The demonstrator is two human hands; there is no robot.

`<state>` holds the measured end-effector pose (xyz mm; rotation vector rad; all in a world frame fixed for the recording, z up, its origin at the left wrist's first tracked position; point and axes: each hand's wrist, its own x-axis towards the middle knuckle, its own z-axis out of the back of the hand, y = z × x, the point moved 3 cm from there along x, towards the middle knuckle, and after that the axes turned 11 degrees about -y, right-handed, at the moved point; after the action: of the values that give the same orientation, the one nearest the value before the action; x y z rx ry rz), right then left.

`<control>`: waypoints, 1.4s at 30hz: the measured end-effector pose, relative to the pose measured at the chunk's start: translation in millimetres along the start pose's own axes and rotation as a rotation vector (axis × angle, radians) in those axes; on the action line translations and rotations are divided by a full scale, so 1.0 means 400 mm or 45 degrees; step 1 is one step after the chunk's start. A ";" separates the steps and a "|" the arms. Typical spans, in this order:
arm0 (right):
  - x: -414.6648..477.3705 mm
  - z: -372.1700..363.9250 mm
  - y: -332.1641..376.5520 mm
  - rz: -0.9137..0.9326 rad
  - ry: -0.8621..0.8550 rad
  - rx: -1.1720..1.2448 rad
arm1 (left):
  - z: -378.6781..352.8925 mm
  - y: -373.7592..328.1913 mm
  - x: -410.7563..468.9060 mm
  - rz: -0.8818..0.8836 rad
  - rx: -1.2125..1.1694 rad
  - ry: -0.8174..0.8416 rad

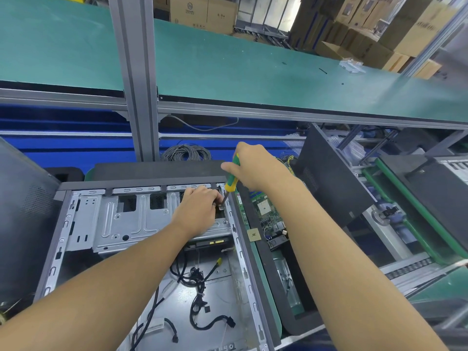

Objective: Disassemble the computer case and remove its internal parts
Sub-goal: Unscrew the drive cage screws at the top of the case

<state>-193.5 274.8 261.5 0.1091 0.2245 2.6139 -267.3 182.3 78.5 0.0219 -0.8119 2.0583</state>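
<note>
Head view: computer case (pixel 62 239) lies on its side on the bench, open face up, lower centre-left of frame. Metal drive cage (pixel 131 224) sits in the far half of the case. A drive with a yellow label (pixel 215 242) shows just under the cage's near edge. Loose black cables (pixel 197 287) sprawl across the case floor in the near half. Right hand (pixel 255 165) is wrapped around the top of a green-and-yellow screwdriver (pixel 232 181). The shaft tilts down and left, tip at the cage's far-right corner by the case's right rail. Left hand (pixel 197 209) rests on the cage at that same corner, fingers curled right at the tip. Can't tell whether it pinches anything; the fingers hide the contact point. Hands are close, right above and beyond left, not touching. Green motherboard (pixel 266 211) lies just right of the case on a black panel, with a small square chip (pixel 253 235) at its near-left edge. Another dark side panel (pixel 329 178) leans upright further right. Grey cable coil (pixel 186 152) sits behind the case, next to an aluminium post (pixel 136 97). Green-topped shelf (pixel 253 72) runs above, cardboard boxes (pixel 202 11) behind it.
</note>
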 end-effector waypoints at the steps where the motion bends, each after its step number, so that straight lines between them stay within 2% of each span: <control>1: 0.002 -0.001 -0.004 -0.021 -0.024 -0.046 | 0.000 -0.001 -0.001 0.005 -0.007 -0.012; 6: 0.006 -0.001 -0.004 0.024 -0.053 -0.026 | 0.006 -0.001 0.000 -0.024 0.048 -0.098; 10: 0.001 0.008 0.006 0.130 0.113 0.097 | 0.002 0.002 -0.002 -0.064 0.123 -0.091; 13: -0.005 0.009 0.013 0.093 0.211 0.131 | 0.000 0.001 -0.002 -0.068 0.137 -0.087; 17: -0.007 -0.001 0.026 -0.009 -0.001 -0.037 | 0.004 -0.002 -0.006 -0.078 0.141 -0.097; 20: -0.003 -0.005 0.030 0.018 -0.089 -0.058 | 0.007 -0.002 -0.005 -0.064 0.132 -0.083; 26: 0.000 0.012 0.021 0.012 0.177 0.169 | 0.017 -0.015 -0.011 -0.102 0.095 -0.056; 29: -0.003 0.004 0.024 0.019 0.130 0.111 | 0.022 -0.016 -0.009 -0.097 0.061 -0.034; 34: 0.002 -0.006 0.028 0.014 -0.004 0.056 | 0.026 -0.018 -0.006 -0.050 0.002 -0.017; 37: 0.005 -0.005 0.025 0.048 0.047 0.071 | 0.028 -0.018 -0.009 -0.003 -0.087 -0.052; 42: 0.007 -0.003 0.017 0.013 0.106 0.123 | 0.048 -0.014 -0.018 0.212 -0.354 -0.138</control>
<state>-199.3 270.2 261.8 0.0347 0.3811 2.6203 -264.0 168.5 94.5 -0.0914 -1.1965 2.0940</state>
